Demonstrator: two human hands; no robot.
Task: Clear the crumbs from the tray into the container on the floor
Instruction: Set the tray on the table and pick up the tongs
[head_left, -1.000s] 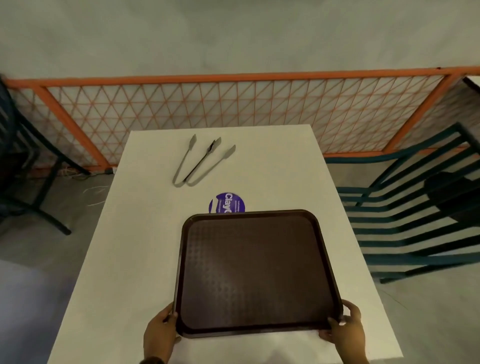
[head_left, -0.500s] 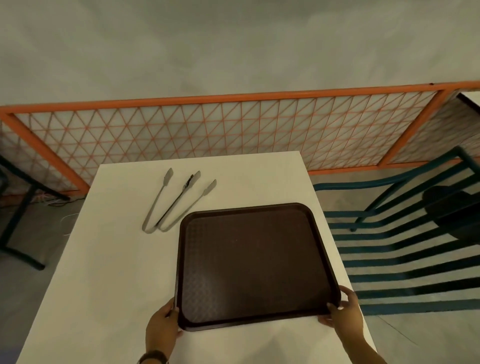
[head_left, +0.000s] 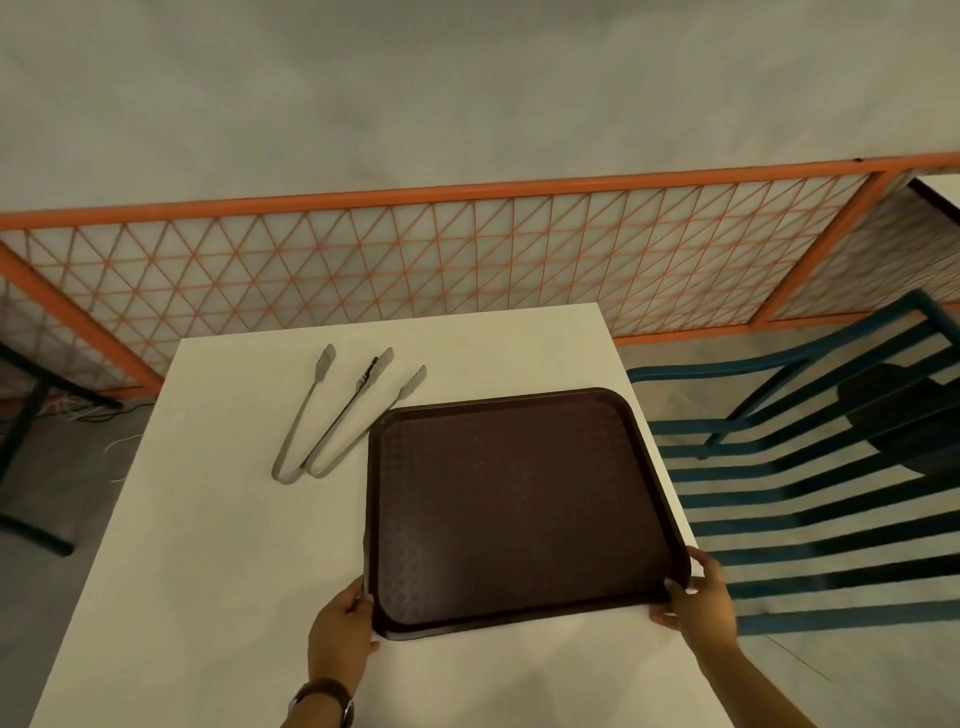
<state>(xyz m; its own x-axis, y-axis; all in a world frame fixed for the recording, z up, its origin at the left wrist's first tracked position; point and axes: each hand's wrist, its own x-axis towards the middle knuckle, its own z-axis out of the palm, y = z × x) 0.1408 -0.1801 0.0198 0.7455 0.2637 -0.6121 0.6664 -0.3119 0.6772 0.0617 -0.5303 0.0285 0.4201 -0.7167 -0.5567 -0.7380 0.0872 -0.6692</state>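
Fingers of both hands curl round the near corners of the tray (head_left: 519, 499): the left hand (head_left: 340, 631) grips the near left corner, its thumb lying along the left rim, and the right hand (head_left: 698, 603) grips the near right corner, thumb over the rim and fingers tucked beneath. A watch (head_left: 324, 699) sits on the left wrist.

That tray is dark brown, with a textured bed and rounded corners, and lies over the right half of the white table (head_left: 208, 545). It is turned slightly, so its right edge runs to the table's right edge and the near right corner reaches just past it. Whether it rests flat or is raised off the top cannot be told. A few pale specks dot the bed; they are too small to make out.

Two pairs of metal tongs (head_left: 337, 415) lie on the table just left of the tray's far left corner, side by side, their bends toward the person and their tips pointing away. One tip ends right beside the tray's far rim.

Right of the table stands a blue slatted chair (head_left: 810, 499). Behind the table runs an orange lattice fence (head_left: 467, 260), and some cables (head_left: 78, 410) lie on the floor at the left.
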